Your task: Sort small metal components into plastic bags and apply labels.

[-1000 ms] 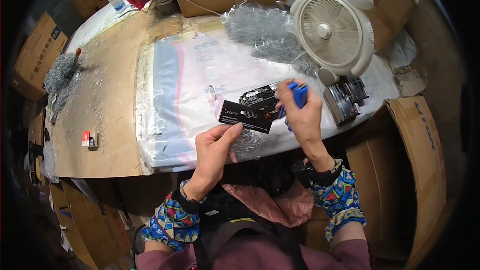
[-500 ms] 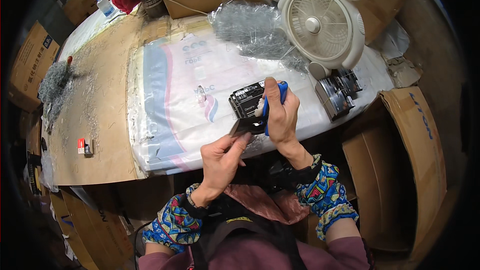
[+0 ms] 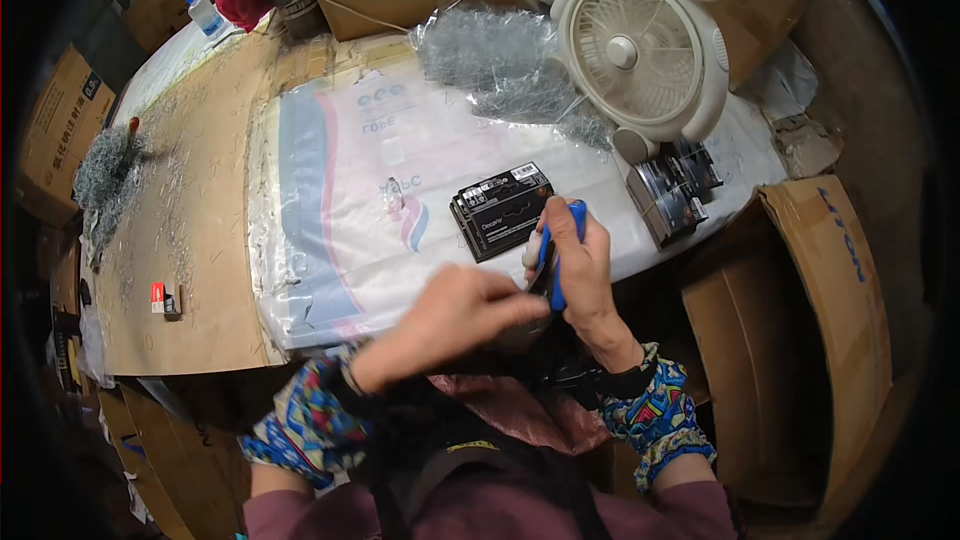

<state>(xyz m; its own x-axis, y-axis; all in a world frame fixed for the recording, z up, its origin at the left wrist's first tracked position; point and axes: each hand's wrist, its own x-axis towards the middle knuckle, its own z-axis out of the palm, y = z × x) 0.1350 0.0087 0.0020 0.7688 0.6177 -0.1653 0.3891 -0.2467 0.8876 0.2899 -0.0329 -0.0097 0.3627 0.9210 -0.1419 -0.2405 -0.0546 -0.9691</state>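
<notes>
Tabletop: the broad surface (image 3: 220, 225) carries brown board on the left and a white plastic sheet (image 3: 400, 145) with blue and pink bands.
Carton: stands open at the right edge, its tan flap (image 3: 862, 325) bent outward.
Fan: the white fan (image 3: 622, 52) stands at the back right, its round grille facing the person.
Clear plastic: a crumpled heap (image 3: 490, 52) lies just left of the fan.
Left hand: motion-blurred (image 3: 450, 312), it reaches rightward in front of the person to the lower end of the tool; I cannot tell whether its fingers pinch anything. Half a second ago they gripped a dark, flat piece under the tool.
Right hand: its fingers wrap firmly around the tool; this hand (image 3: 592, 275) sits lower, nearer the person, than half a second ago.
Black boxes: the stack (image 3: 505, 225) lies flat on the sheet, ahead of the hands, long axis rising toward the right. Its front is uncovered now; earlier a hand-held piece overlapped it.
Dark bundle: boxes (image 3: 662, 202) stand just below the fan.
Blue-handled tool: upright in view (image 3: 557, 290), long axis leaning slightly, top toward the right; which way its working end points is unclear.
Small box: red and white (image 3: 158, 298), well apart on the board.
</notes>
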